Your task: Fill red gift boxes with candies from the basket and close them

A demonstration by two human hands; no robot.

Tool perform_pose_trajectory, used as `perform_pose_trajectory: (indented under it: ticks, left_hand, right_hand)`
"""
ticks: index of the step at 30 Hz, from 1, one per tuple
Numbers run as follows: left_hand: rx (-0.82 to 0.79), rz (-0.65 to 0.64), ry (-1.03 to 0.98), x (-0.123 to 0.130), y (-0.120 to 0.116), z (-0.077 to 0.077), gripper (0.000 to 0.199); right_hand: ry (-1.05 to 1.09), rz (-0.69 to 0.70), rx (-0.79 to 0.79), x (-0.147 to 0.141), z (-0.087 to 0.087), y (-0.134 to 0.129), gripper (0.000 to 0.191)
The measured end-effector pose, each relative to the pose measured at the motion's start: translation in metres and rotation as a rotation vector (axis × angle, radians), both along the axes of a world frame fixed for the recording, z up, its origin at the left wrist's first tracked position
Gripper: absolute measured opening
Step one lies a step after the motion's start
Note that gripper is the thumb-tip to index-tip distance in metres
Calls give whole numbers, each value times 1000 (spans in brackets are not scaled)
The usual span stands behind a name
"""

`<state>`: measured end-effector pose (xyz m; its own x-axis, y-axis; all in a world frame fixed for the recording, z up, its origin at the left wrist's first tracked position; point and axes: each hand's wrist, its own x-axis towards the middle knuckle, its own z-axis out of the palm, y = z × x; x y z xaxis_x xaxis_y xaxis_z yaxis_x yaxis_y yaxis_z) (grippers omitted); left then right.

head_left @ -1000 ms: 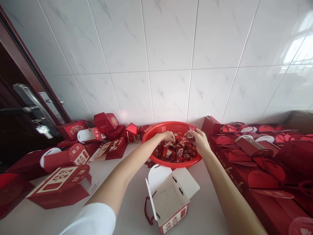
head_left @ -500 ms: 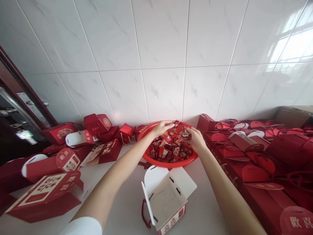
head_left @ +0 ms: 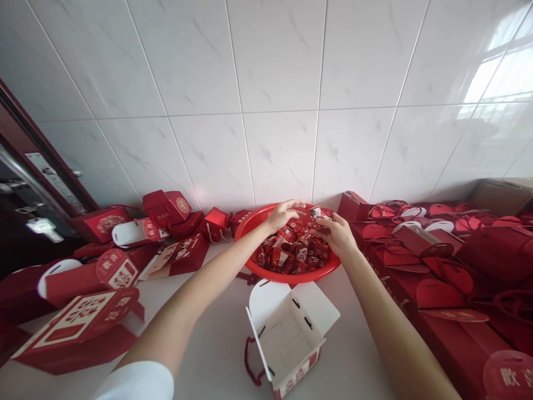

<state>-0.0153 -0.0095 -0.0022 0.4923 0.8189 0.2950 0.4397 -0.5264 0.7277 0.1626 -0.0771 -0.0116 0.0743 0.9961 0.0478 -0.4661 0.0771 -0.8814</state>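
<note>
A red plastic basket (head_left: 297, 278) holds many small red wrapped candies (head_left: 300, 253). My left hand (head_left: 285, 215) hovers over its far left part, fingers apart and nothing visible in them. At the right side of the basket, my right hand (head_left: 339, 233) has its fingers curled by a candy packet (head_left: 317, 212), which seems held at the fingertips; the fingers partly hide it. In front of the basket stands an open gift box (head_left: 287, 333), white inside with nothing in it, flaps spread and a dark red cord handle (head_left: 251, 364) at its left.
Several red gift boxes (head_left: 83, 328) lie to the left. Many more red boxes (head_left: 449, 283) crowd the right side, with a brown carton (head_left: 499, 194) behind. A tiled wall (head_left: 278, 150) rises behind the basket. A door lock with keys (head_left: 44, 228) is at far left.
My left hand has lifted slightly away from the candies and its fingers have spread. My right hand has shifted a little right, its fingers less closed around the packets. The box stays put.
</note>
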Motion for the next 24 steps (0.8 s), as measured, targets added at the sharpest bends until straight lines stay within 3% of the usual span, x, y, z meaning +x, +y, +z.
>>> perform_pose_trajectory:
  ticks: [2,5,12,18,24]
  left_hand:
    - [13,73,158,0,7,-6,42]
    - [-18,47,349,1,19,-14,28]
    - [14,94,716,15,39,-16,48]
    - [22,132,819,7,40,-14,17]
    - [1,159,818,-3,42,-12,12]
  right_hand:
    - [24,-6,-1,1,1,0,28]
    - [65,-8,-9,3,2,-1,27]
    - [137,-57,-14,4,2,1,31]
    - [195,-57,-40,4,4,3,28]
    - [212,-57,-88,2,9,-1,23]
